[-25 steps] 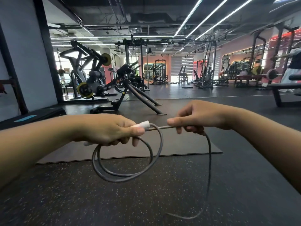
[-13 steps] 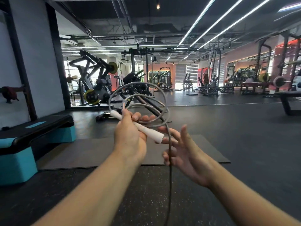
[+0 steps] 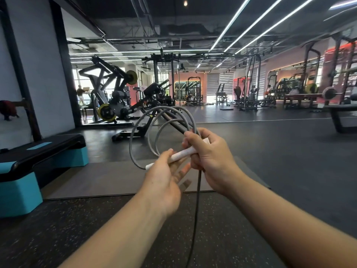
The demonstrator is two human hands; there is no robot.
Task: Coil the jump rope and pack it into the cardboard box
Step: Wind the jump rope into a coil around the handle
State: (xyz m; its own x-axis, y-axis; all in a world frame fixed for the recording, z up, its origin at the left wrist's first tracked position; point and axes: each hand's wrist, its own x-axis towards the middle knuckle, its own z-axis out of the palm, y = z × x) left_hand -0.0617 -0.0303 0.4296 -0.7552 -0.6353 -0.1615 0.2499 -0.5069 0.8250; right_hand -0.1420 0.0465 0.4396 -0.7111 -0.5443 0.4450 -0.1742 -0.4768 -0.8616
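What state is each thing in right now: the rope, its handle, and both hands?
Rope: partly coiled in loops, one end hanging loose toward the floor.
Handle: white, held between both hands.
Right hand: closed around handle and loops.
Left hand: fingers spread, thumb on handle.
Cardboard box: not in view.

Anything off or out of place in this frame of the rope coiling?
Nothing damaged or tangled. The right hand grips the white handle with the grey coils; the left hand is open beneath. One rope tail hangs uncoiled. No cardboard box is in view.
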